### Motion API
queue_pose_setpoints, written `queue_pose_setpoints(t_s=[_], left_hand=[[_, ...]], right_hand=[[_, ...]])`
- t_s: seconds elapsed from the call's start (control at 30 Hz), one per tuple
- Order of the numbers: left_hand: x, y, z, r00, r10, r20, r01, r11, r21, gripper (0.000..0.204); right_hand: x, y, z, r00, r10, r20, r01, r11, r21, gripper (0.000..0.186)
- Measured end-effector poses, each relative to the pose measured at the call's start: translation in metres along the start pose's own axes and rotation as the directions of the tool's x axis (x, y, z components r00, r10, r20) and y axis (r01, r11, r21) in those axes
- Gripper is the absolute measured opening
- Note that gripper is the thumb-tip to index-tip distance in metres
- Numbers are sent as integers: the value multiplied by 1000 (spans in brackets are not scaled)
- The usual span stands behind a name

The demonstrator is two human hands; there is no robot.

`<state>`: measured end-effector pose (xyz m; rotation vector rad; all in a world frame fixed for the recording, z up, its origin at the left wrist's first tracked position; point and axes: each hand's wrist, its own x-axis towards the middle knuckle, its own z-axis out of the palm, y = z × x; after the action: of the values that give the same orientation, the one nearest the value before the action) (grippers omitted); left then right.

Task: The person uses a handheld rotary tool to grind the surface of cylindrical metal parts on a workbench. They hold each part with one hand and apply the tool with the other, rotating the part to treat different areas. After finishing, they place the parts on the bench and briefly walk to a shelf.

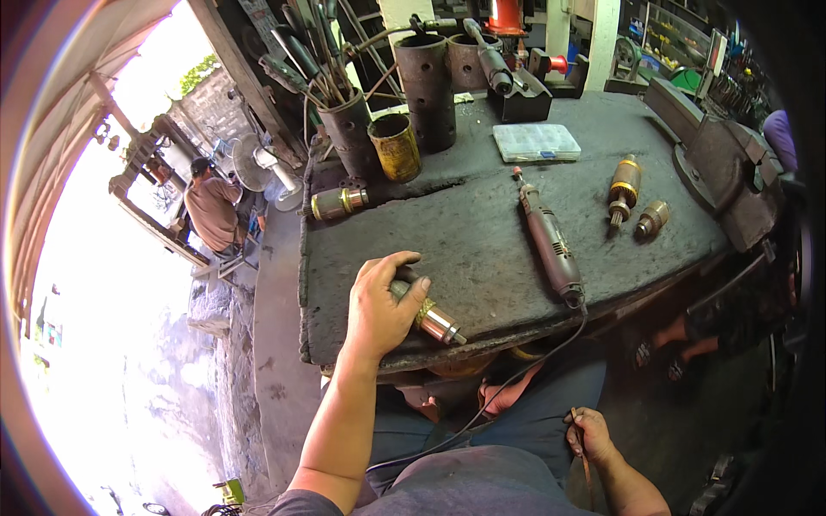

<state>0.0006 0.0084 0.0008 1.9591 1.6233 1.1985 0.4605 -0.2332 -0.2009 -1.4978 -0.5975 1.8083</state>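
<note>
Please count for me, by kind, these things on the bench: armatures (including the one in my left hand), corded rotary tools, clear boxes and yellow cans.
Armatures: 3
Corded rotary tool: 1
Clear box: 1
Yellow can: 1
Total: 6

Strong daylight floods in from the open left side, where the ground burns out to near-white and loses its detail. The right side sinks into shade, the floor there almost black. Between them the tabletop gets softer light, with small glints on the metal armature and a pale shine on the plastic case. Fisheye curvature bends the roof, and a dark, faintly colour-fringed rim rounds the view. The centre looks fairly sharp.
</note>
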Motion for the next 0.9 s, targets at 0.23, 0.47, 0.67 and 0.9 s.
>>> queue_pose_setpoints(t_s=[0.23, 0.47, 0.67, 0.9], left_hand=[[-4, -2, 0, 997, 21, -69, -22, 1000, -18, 42], [6, 7, -11, 992, -120, 46, 117, 991, 62, 46], [13, 10, -8, 991, -104, 83, 88, 980, 177, 40], [11, 1, -1, 998, -48, 35, 44, 992, 116, 35]], right_hand=[[-2, 10, -3, 998, -59, 22, 59, 998, -5, 30], [-29, -38, 50, 991, -135, 16, 106, 692, -714, 29], [-60, -116, 145, 849, -487, 207, 480, 545, -688, 28], [-61, -195, 233, 784, -495, 376, 617, 555, -558, 26]])
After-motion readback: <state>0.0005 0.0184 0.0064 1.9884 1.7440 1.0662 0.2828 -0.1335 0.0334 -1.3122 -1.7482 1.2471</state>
